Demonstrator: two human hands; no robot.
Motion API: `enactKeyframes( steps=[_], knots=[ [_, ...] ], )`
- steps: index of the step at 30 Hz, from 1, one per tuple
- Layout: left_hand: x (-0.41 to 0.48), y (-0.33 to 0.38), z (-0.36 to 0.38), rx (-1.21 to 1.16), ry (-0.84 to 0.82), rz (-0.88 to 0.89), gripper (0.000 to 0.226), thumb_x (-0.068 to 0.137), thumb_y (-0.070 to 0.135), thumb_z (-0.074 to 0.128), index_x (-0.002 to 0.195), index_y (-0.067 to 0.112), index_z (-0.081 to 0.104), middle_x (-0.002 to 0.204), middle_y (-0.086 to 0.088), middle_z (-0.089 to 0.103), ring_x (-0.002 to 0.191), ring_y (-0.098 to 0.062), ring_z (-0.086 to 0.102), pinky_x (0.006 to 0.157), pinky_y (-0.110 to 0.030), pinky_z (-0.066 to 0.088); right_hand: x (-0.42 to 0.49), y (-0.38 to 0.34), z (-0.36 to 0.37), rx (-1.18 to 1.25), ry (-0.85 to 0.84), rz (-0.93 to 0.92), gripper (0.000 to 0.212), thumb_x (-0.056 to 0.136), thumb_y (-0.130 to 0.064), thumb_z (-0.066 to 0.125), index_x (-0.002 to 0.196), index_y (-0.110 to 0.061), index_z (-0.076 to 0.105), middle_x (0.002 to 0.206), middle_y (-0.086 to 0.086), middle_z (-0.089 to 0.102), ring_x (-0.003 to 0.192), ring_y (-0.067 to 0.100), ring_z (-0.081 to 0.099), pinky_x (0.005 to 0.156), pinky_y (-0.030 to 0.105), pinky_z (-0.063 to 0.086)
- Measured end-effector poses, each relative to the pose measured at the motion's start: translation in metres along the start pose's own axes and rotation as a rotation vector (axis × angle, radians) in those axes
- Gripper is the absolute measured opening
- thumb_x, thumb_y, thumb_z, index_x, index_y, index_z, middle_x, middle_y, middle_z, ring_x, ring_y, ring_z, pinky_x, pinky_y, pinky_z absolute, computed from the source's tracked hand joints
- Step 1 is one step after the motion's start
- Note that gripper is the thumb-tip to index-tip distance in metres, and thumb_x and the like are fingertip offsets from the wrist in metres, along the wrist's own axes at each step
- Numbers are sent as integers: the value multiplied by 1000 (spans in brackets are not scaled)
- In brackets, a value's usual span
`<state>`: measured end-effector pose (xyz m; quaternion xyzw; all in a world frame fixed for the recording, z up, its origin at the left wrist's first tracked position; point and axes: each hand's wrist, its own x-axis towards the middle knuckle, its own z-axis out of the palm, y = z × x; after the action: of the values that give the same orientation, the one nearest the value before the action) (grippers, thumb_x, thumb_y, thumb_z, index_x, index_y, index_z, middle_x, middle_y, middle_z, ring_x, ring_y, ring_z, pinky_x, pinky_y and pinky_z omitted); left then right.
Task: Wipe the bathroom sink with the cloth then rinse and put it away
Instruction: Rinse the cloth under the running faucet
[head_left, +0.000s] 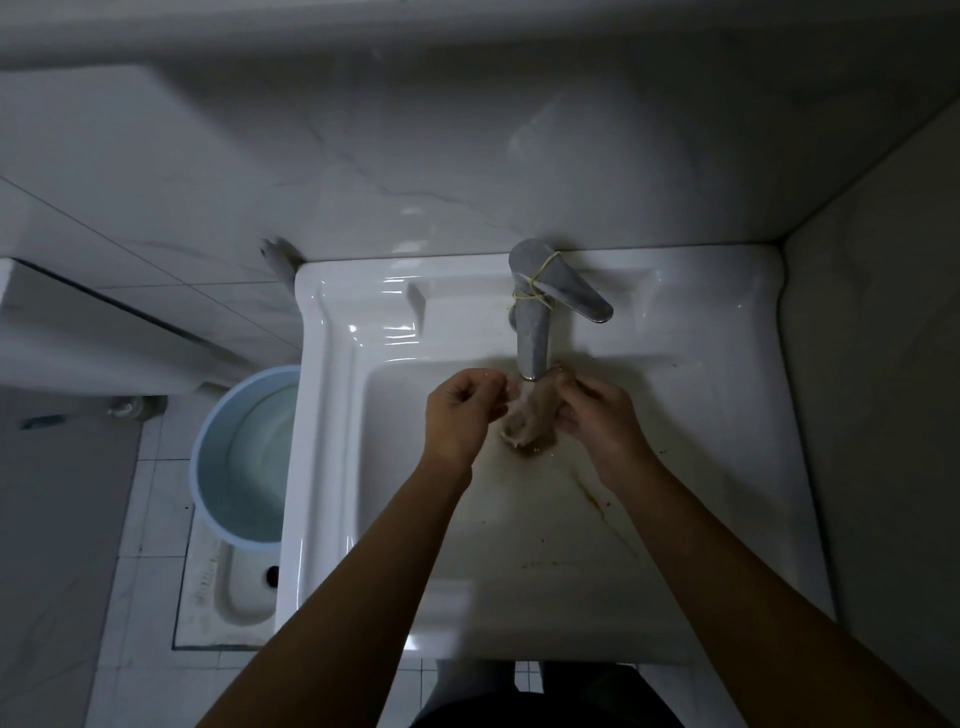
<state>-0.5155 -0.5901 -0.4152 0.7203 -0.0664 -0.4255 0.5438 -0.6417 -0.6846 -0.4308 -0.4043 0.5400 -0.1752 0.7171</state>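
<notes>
Frame centre: your right hand grips the cloth under the faucet | left hand seemingly pinches it | risk: slack pinch drops it.

Tiled bathroom: white sink, faucet, squat toilet, blue bucket.

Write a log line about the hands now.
phase: rinse | left hand: pinches cloth | right hand: grips cloth | place: under faucet, over sink
</notes>
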Motion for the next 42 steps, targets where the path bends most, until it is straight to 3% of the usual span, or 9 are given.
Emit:
enactKeyframes(
  steps=[3,6,12,17,24,29,32,37,42],
  knots=[
    [1,6,0,93,-86,-64,14,97,20,62,94,10,73,99,-13,76,93,-24,73,72,-27,57,-3,0,-2,81,-53,46,20,97,-14,62,108,-2,72,104,19,75,96,29,74,84,41,60],
    [9,-5,1,133,-154,-339,47,97,53,54,125,15,61,123,-7,66,108,-21,63,82,-33,54,-3,1,1,224,-166,193,34,102,-20,52,127,-1,64,122,22,69,112,34,67,97,47,51],
    [20,-26,5,-399,-197,-701,62,96,56,50,131,5,59,126,-17,62,112,-33,63,87,-44,55,-1,5,3,337,-209,363,39,103,-29,45,123,-3,66,118,21,69,108,35,66,93,45,50],
    [16,-25,13,-302,-209,-567,19,96,20,60,104,4,67,96,-15,67,71,-21,69,59,-31,57,13,2,-5,242,-44,339,30,100,-31,56,101,-6,71,100,17,75,84,26,72,74,39,55],
    [13,-3,-4,74,-200,-233,18,93,6,67,109,2,71,83,-6,70,58,-8,62,50,-20,49,19,-5,-25,114,-47,240,27,98,1,48,117,2,66,105,17,72,86,24,71,65,31,59],
    [18,-1,-7,219,-68,-19,8,90,0,65,90,2,74,85,-13,74,69,-14,66,62,-21,55,16,-8,-13,196,-148,366,34,102,-26,51,122,-5,67,120,13,70,84,24,69,72,30,53],
    [16,6,-5,19,-50,-72,11,91,0,58,92,-3,69,88,-21,71,72,-22,68,82,-37,61,27,9,-16,76,-180,346,66,79,-58,75,127,-14,67,142,21,54,94,29,51,74,38,36],
    [6,14,4,-137,-120,-123,16,97,5,53,83,5,62,86,-24,62,53,-17,54,86,-55,57,17,-1,-11,-447,-7,-45,23,88,-19,71,109,-10,67,98,5,71,93,22,67,77,34,53],
    [4,14,-1,35,26,51,11,96,8,58,88,9,65,71,-7,62,61,-13,55,65,-30,54,24,-10,-14,-755,110,-301,8,93,-12,59,99,-14,64,92,1,68,87,21,64,77,36,54]
  ],
)
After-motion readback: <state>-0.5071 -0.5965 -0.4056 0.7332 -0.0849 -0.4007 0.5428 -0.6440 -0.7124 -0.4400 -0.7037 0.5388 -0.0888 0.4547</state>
